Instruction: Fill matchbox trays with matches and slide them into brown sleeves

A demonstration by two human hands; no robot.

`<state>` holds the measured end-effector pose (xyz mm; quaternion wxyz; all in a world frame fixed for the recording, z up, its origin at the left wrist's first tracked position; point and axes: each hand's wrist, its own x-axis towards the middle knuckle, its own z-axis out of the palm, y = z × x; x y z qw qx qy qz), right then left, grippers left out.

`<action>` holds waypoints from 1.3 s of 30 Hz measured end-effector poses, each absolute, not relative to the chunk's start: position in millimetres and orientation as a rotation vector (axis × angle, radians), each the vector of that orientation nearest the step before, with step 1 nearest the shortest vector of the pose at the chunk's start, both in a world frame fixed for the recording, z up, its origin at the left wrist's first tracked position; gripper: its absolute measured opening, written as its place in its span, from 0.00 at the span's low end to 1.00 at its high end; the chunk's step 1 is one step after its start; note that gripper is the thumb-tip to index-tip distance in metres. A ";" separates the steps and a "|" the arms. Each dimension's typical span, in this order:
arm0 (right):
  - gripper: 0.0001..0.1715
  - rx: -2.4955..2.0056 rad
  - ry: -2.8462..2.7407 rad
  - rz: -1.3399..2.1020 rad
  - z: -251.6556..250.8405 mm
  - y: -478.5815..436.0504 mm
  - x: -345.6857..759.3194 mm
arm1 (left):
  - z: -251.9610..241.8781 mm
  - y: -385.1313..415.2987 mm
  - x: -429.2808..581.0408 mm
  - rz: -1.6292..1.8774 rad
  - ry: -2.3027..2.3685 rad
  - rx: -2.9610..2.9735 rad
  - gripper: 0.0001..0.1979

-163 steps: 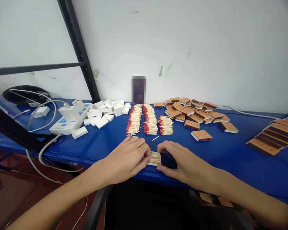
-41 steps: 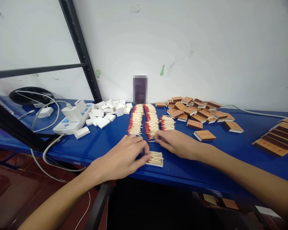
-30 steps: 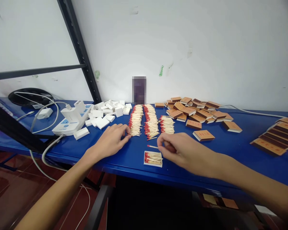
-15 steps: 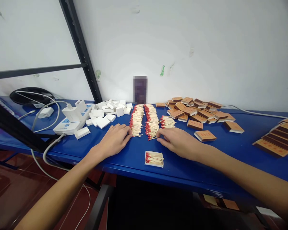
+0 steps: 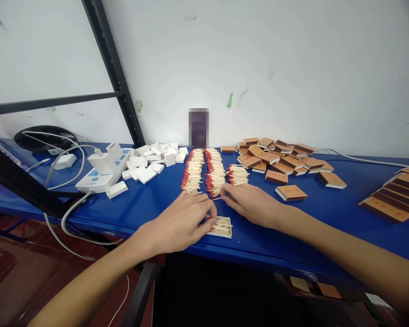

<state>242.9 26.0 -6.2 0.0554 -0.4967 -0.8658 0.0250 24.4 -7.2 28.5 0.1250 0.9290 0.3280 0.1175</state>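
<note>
The left hand [image 5: 186, 222] has come from the front of the left row of matches [image 5: 192, 171] to the white matchbox tray [image 5: 225, 235], which sits near the front edge of the blue desk [image 5: 293, 245], partly filled with loose matches [image 5: 222, 223]. Its thumb and fingers are drawn narrow over the tray's left end, hiding it; whether they pinch a match cannot be told. The right hand [image 5: 248, 200] has changed little: just beyond the tray, fingertips close together, beside the stick end of a single match [image 5: 217, 198]; whether it grips that match is unclear. The shift probably means matches being added to or straightened in the tray, with plenty still lined up beyond it.
</note>
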 end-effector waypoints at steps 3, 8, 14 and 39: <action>0.12 -1.507 -2.652 0.078 -5.5 22.9 245.2 | 24.3 -10.4 27.7 0.369 0.944 2.676 0.08; 0.11 -1.487 -2.580 0.236 17.1 3.0 247.8 | 29.9 3.2 11.8 0.471 1.083 2.656 0.10; 0.11 -1.393 -2.570 0.468 33.9 -29.5 237.6 | 15.9 41.1 -13.5 0.446 1.330 2.730 0.09; 0.11 -1.432 -2.607 0.245 1.1 26.3 244.4 | 28.3 -4.1 10.1 0.377 1.038 2.656 0.08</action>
